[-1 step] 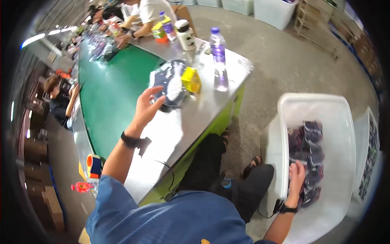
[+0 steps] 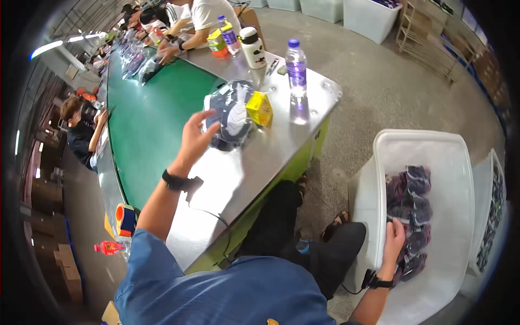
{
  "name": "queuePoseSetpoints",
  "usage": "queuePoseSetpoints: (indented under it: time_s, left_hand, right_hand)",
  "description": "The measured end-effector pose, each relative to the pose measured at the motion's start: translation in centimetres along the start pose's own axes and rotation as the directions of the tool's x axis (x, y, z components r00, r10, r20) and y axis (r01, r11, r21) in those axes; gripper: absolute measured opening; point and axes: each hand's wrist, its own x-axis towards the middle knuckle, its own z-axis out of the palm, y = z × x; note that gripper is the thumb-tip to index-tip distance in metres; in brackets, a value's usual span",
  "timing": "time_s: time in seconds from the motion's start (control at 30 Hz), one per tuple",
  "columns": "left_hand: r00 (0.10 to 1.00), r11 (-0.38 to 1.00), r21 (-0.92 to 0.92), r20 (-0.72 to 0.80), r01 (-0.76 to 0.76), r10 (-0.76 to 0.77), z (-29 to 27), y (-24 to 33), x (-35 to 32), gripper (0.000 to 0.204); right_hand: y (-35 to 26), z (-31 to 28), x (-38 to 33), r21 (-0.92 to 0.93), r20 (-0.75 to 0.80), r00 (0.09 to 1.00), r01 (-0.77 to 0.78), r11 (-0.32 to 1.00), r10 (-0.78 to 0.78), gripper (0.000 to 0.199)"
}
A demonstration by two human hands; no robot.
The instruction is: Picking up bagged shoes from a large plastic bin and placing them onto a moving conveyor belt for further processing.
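Note:
On the bench, a clear plastic bag (image 2: 230, 116) holds something dark blue with a pale sole-like shape; I cannot make out its kind. My left hand (image 2: 195, 138) is at the bag's near left edge, open, with thumb and fingers apart. Down to the right, my right hand (image 2: 395, 238) reaches over the near wall of a white plastic bin (image 2: 452, 233). Its fingers are curled together beside a bit of something dark, mostly hidden by the hand. Dark packets (image 2: 420, 211) in clear wrapping lie in rows inside the bin.
A yellow box (image 2: 259, 109) touches the bag's right side. Beyond stand a purple-labelled bottle (image 2: 296, 70) and a white flask (image 2: 253, 51). The green belt (image 2: 157, 108) runs along the bench. Co-workers are at the far end and left side. A tape roll (image 2: 125, 219) sits near left.
The fingers of my right hand have curled in over the bin. My left hand stays beside the bag, and the whole view has shifted slightly.

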Motion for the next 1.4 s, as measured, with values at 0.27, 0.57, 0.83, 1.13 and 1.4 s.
queuePoseSetpoints:
  time_s: [0.27,0.57,0.83,1.13,1.4]
  left_hand:
    - [0.982,0.961,0.263,-0.185,0.09,-0.042,-2.6,-14.8,13.9,0.061]
    - [0.999,0.991,0.129,0.037,0.032,-0.037,5.7,-13.2,20.4,0.062]
    - [0.934,0.879,0.318,0.144,-0.356,0.327,3.0,-9.5,16.3,0.023]
    - [0.899,0.885,0.292,0.362,-0.362,0.248,1.3,-11.4,11.2,0.039]
    - [0.999,0.998,0.053,-0.042,0.017,-0.014,-3.1,-14.9,11.8,0.057]
  right_hand:
    - [-2.2,3.3,-1.0,-0.117,0.004,1.0,-0.028,0.993,0.029,0.042]
    - [-2.9,6.0,-2.3,-0.565,-0.034,0.986,0.116,0.817,-0.164,0.051]
    - [-2.7,6.4,-2.5,-0.641,-0.046,0.977,0.13,0.757,-0.206,0.053]
    - [-3.4,7.0,-2.5,-0.682,-0.093,0.98,0.065,0.728,-0.174,0.053]
    - [-3.1,6.9,-2.8,-0.697,-0.099,0.972,0.086,0.712,-0.214,0.053]
